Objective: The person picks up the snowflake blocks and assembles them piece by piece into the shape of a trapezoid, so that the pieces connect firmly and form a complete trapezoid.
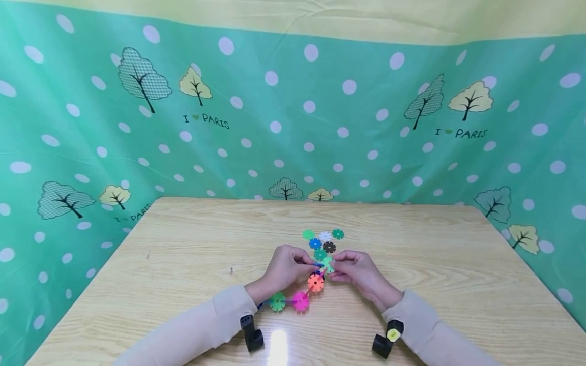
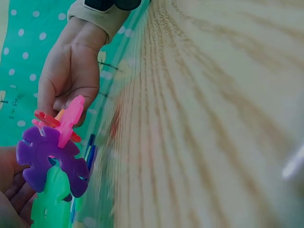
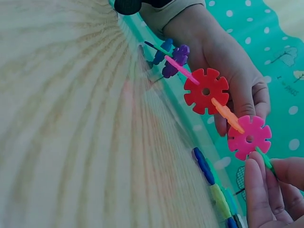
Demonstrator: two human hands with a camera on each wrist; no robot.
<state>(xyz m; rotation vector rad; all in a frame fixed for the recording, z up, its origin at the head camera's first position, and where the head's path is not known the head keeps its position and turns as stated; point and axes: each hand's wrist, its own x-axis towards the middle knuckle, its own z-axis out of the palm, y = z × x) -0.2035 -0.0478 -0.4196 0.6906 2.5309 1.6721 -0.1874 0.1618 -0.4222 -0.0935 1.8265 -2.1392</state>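
A chain of slotted plastic snowflake discs runs across the front of the table. It includes a green disc, a magenta disc, an orange disc, a red disc and a purple disc. My left hand holds the chain near its upper end, fingertips by a pink disc. At that end, my right hand pinches a light green disc, its edge at the pink disc's rim. Fingers partly hide where the two discs meet.
Just beyond the hands lie several loose discs, among them a blue one, a white one and a dark brown one. A green dotted curtain hangs behind the wooden table.
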